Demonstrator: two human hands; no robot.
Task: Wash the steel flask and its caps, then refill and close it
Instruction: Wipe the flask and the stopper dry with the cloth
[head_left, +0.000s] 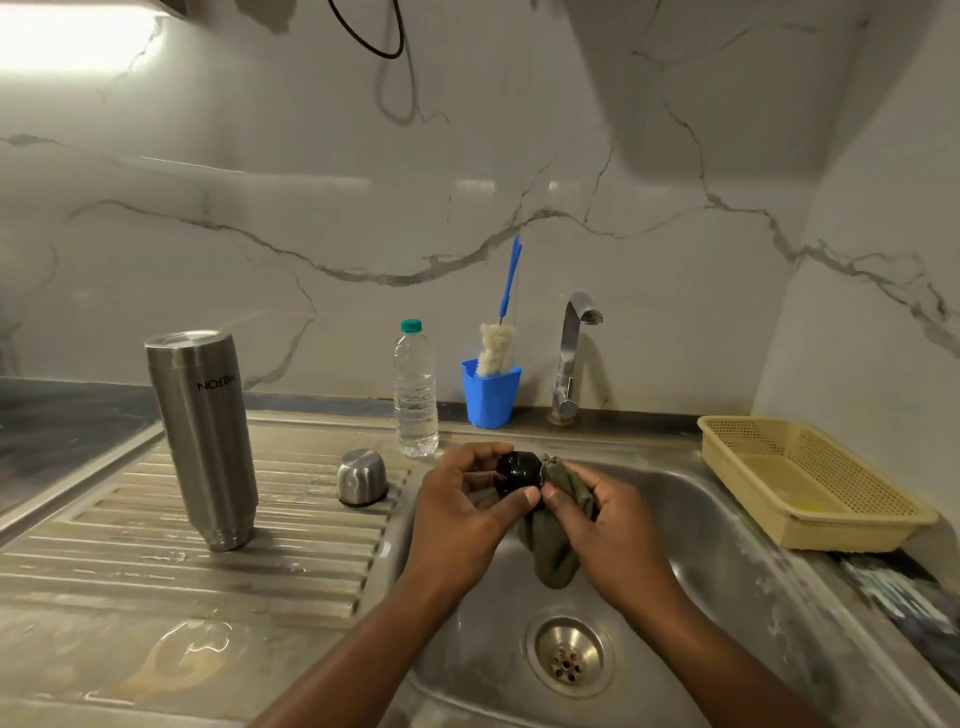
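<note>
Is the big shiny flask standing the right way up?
Upside down. The steel flask stands on the draining board with its printed name inverted.

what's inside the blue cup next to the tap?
A bottle brush stands bristles-down in the blue cup, with its blue handle pointing up along the wall. The cup's opaque wall hides the lower bristles and anything else inside.

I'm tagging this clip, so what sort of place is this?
Likely a home kitchen: a steel sink with a tap, a ribbed drainboard holding the steel flask, and a bottle brush.
</note>
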